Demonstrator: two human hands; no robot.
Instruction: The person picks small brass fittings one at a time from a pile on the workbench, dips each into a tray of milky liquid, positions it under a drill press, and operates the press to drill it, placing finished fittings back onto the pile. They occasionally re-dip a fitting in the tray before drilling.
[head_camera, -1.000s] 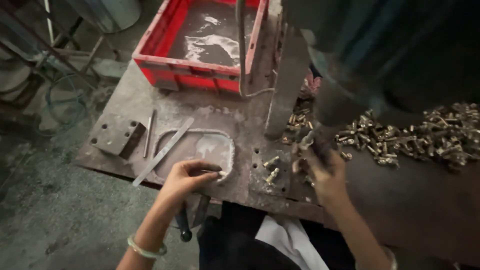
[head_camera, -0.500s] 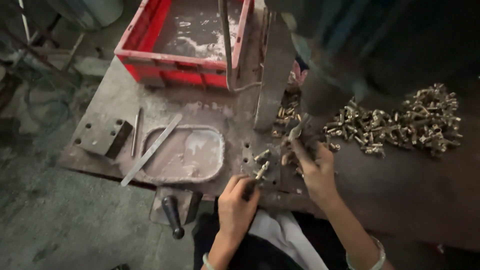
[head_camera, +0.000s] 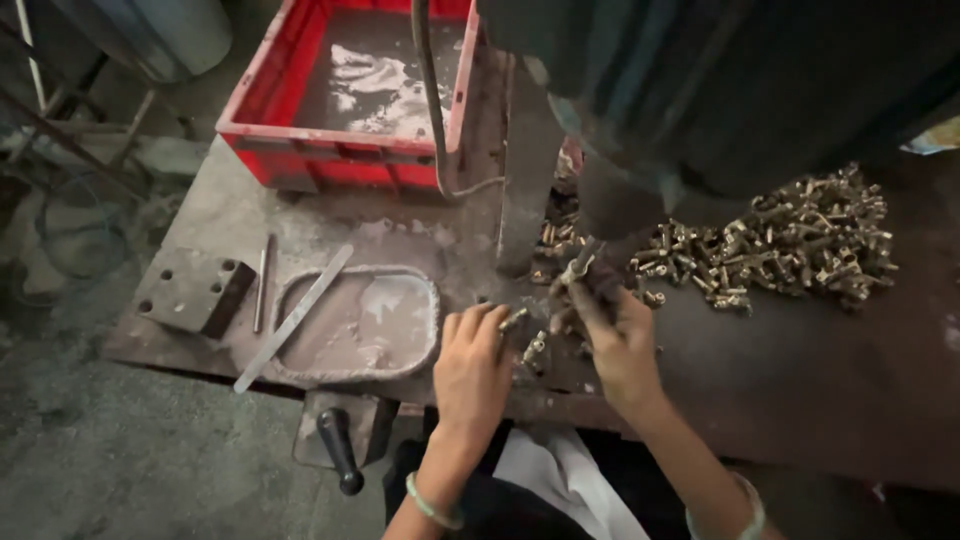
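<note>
My left hand (head_camera: 473, 368) rests on the metal worktable (head_camera: 780, 400) near its front edge, fingers curled around a small brass fitting (head_camera: 514, 320). Another brass fitting (head_camera: 535, 350) lies just to its right. My right hand (head_camera: 612, 335) is raised a little, with its fingers closed on a brass fitting (head_camera: 578, 265) that it holds up toward the base of the dark machine (head_camera: 640, 100). A pile of brass fittings (head_camera: 790, 240) lies on the table to the right of that hand.
A red plastic crate (head_camera: 350, 90) with wet residue stands at the back left. A shallow grey tray (head_camera: 360, 325) and a flat metal bar (head_camera: 295, 318) lie left of my hands. A drilled steel block (head_camera: 195, 292) sits at the left edge, a black lever handle (head_camera: 340, 450) below.
My left hand went from the grey tray rightward to the fittings beside my right hand. My right hand lifted a fitting toward the machine. The camera view has shifted too.
</note>
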